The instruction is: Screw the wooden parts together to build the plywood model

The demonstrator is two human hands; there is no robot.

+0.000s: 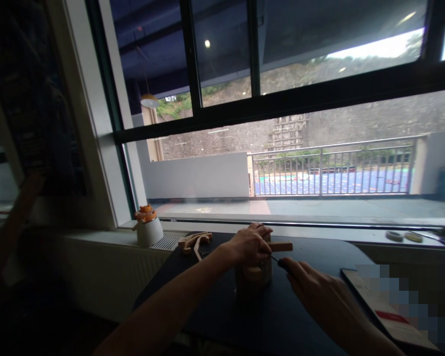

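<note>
A small wooden model stands on the dark table in front of me. My left hand is closed over its top, where a wooden bar sticks out to the right. My right hand is closed on a thin dark-handled tool whose tip points at the model just under my left hand.
Loose wooden pieces lie at the table's far left. A white and orange pot stands on the window sill. A book or board lies at the right. Two rings rest on the sill far right.
</note>
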